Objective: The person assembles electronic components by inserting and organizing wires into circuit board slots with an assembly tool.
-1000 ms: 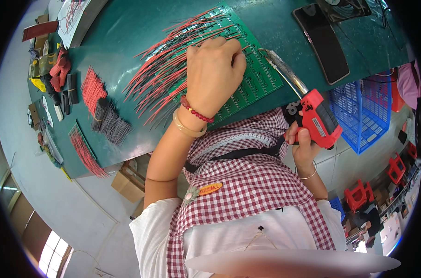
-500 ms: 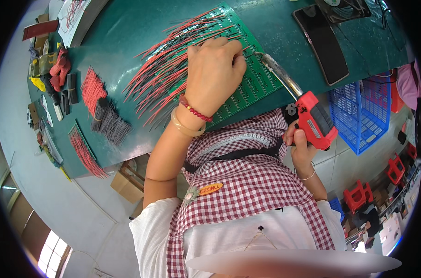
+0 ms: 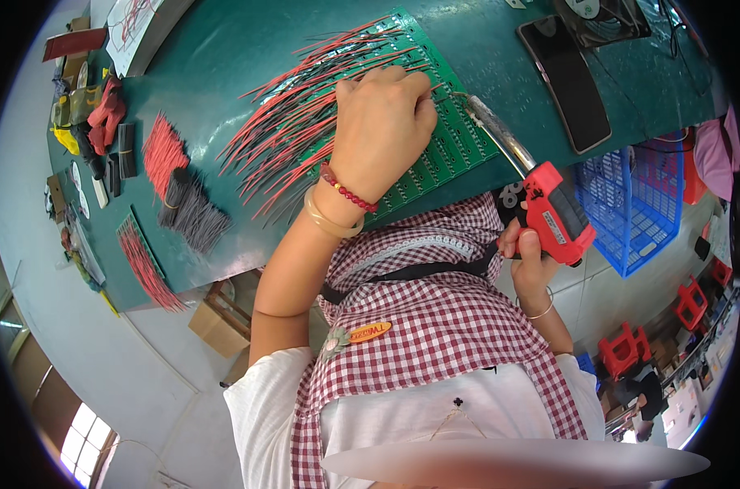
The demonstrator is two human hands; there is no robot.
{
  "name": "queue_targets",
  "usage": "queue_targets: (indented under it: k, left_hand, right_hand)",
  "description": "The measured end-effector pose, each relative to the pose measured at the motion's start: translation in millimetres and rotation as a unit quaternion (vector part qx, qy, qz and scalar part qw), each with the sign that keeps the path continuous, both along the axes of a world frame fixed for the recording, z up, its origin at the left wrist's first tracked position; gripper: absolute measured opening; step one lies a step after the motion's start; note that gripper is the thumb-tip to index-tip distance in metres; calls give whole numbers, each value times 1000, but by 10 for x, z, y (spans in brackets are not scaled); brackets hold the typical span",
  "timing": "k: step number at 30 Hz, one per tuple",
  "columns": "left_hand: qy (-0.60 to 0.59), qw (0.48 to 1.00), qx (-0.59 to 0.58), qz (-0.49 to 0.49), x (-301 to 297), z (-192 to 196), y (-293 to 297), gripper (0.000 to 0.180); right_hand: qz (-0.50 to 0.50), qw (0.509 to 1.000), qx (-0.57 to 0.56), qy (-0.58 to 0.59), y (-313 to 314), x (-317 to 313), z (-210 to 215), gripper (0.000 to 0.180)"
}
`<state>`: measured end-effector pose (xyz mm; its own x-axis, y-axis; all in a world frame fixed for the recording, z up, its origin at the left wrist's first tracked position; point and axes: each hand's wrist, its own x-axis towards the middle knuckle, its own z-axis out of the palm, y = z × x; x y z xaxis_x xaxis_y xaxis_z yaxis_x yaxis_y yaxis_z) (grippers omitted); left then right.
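Note:
My left hand [image 3: 386,114] is closed, knuckles up, over a green circuit board [image 3: 460,134]. A short end of red wire [image 3: 436,86] shows past its fingers; the fingertips are hidden beneath the hand. Rows of red and black wires [image 3: 280,134] stand out from the board and lean left. My right hand [image 3: 530,253] is wrapped round the handle of a red and black soldering gun [image 3: 556,213]. The gun's metal barrel [image 3: 504,140] slants up to the left, its tip at the board just right of my left hand.
On the green table [image 3: 215,81] lie bundles of red wires [image 3: 165,147] and black wires [image 3: 197,213], plus a smaller wired board [image 3: 146,261]. A phone [image 3: 564,81] and a fan [image 3: 602,20] lie at the right. Below is a blue crate [image 3: 631,204].
Both hands hold almost the same pose over the board. The whole view has shifted very slightly; the gun's tip stays by my left hand.

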<state>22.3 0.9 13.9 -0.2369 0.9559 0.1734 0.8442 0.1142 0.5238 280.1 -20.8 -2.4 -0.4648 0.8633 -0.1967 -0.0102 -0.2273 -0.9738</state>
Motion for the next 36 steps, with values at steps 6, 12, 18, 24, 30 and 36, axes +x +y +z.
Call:
queue_targets:
  k: [6, 12, 18, 24, 30, 36]
  left_hand:
    - [-8, 1000, -14, 9, -6, -8, -18, 9]
    - [4, 1000, -12, 10, -2, -7, -24, 9]
    - [10, 1000, -9, 11, -7, -16, -31, 8]
    - [7, 1000, -7, 10, -17, -32, -31, 8]
    - [8, 1000, -12, 13, -21, -16, -35, 7]
    - [5, 1000, -15, 12, -2, -33, -28, 7]
  right_hand:
    - [-5, 1000, 2, 8, -7, -15, 11, 37]
    - [-7, 1000, 1, -10, -22, -36, 26, 36]
    - [-14, 1000, 7, 9, -22, -46, 33, 38]
    - [-5, 1000, 20, -7, 1, -48, 44, 37]
    - [2, 1000, 19, -15, 2, -47, 34, 34]
    - [6, 999, 19, -30, 0, -42, 77, 38]
